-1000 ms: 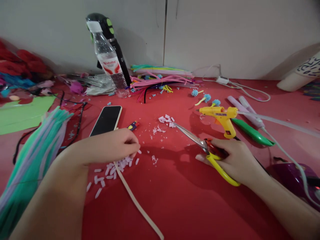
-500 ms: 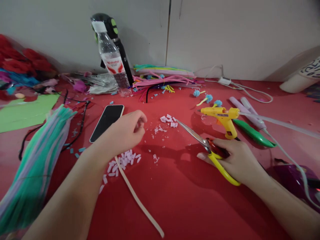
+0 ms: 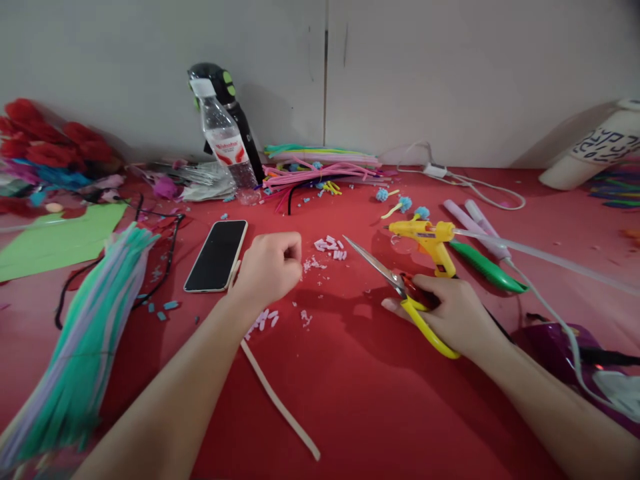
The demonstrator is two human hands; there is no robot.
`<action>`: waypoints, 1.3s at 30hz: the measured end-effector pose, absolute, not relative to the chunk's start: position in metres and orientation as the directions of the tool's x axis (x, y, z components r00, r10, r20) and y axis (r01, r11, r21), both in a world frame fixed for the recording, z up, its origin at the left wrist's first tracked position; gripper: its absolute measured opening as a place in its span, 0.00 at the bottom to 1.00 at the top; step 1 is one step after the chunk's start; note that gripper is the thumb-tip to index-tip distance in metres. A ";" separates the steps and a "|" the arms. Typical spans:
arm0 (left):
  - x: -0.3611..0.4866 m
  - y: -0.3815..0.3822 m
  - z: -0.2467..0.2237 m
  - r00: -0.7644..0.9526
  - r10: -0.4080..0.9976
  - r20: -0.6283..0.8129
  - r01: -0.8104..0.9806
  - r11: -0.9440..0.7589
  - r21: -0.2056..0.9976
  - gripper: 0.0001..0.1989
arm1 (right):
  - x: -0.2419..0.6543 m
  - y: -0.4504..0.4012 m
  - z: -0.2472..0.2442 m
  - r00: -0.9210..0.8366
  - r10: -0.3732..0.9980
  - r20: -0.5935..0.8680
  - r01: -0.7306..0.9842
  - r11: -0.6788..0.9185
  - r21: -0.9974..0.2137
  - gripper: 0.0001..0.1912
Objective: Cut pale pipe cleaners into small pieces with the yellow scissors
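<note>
My left hand (image 3: 273, 270) is curled into a loose fist over the smooth red tabletop (image 3: 370, 407); I can't tell whether anything is inside it. My right hand (image 3: 453, 310) grips a pair of metal scissors with yellow and red handles (image 3: 401, 288), the slim blades together and pointing up and left.

Just beside the tips I see a cluster of short, fuzzy lilac clippings (image 3: 330, 248), with fine pale fluff scattered below it. More lilac snippets (image 3: 263, 322) lie beside my left wrist, and a long, thin, pale fuzzy stem (image 3: 280, 402) runs out from beneath that forearm.

Beyond the left hand, a flat black-screened phone with a pale edge (image 3: 217, 257) lies face up; further left is a soft, thick bundle of green and lilac stems (image 3: 90, 347). Past my right hand are a hard yellow plastic glue gun (image 3: 433, 240) with a long translucent stick in its back, and a glossy green curved object (image 3: 487, 268).

At the wall, a clear, ribbed plastic bottle with a red-and-white label (image 3: 227, 143) stands tilted before a black bottle with green details (image 3: 246, 127). A white tumbler with dark markings (image 3: 595, 148) leans at far right; I can't see into either opaque container.
</note>
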State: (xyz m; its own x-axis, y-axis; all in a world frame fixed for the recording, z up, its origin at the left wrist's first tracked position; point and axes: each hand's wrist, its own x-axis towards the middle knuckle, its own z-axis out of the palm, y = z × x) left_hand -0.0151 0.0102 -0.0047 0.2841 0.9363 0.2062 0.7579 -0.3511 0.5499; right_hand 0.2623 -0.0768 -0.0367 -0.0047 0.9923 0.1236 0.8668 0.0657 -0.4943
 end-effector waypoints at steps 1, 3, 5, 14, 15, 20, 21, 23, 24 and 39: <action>-0.012 0.011 -0.004 0.298 0.932 0.208 0.752 -0.363 0.550 0.07 | 0.263 -0.076 -0.037 0.003 0.992 0.126 0.870 0.059 -0.490 0.31; -0.004 0.013 -0.004 0.349 0.914 0.208 0.747 -0.405 0.528 0.06 | 0.264 -0.076 -0.038 0.004 0.991 0.135 0.872 0.062 -0.485 0.31; 0.005 0.017 -0.006 0.388 0.895 0.220 0.766 -0.446 0.463 0.06 | 0.264 -0.076 -0.039 0.004 0.991 0.134 0.869 0.063 -0.491 0.31; 0.028 0.045 -0.015 0.484 0.872 0.074 0.857 -0.490 0.160 0.08 | 0.267 -0.075 -0.044 0.017 0.990 0.143 0.857 0.059 -0.512 0.30; 0.029 0.046 -0.016 0.489 0.870 0.059 0.858 -0.492 0.150 0.08 | 0.267 -0.075 -0.044 0.016 0.990 0.142 0.854 0.060 -0.516 0.30; 0.028 0.050 -0.018 0.502 0.863 0.064 0.848 -0.505 0.161 0.08 | 0.268 -0.075 -0.045 0.019 0.992 0.127 0.856 0.049 -0.515 0.30; 0.027 0.050 -0.019 0.502 0.861 0.082 0.842 -0.508 0.182 0.08 | 0.268 -0.075 -0.044 0.019 0.992 0.128 0.859 0.049 -0.510 0.30; 0.023 0.049 -0.018 0.494 0.862 0.116 0.822 -0.507 0.260 0.08 | 0.268 -0.075 -0.044 0.015 0.991 0.136 0.863 0.056 -0.502 0.30; 0.021 0.048 -0.017 0.482 0.867 0.128 0.809 -0.497 0.314 0.09 | 0.268 -0.075 -0.043 0.013 0.990 0.139 0.863 0.059 -0.501 0.30; 0.008 0.016 -0.018 0.151 0.958 0.242 0.328 -0.280 0.902 0.11 | 0.263 -0.078 -0.037 0.006 0.991 0.136 0.870 0.062 -0.489 0.28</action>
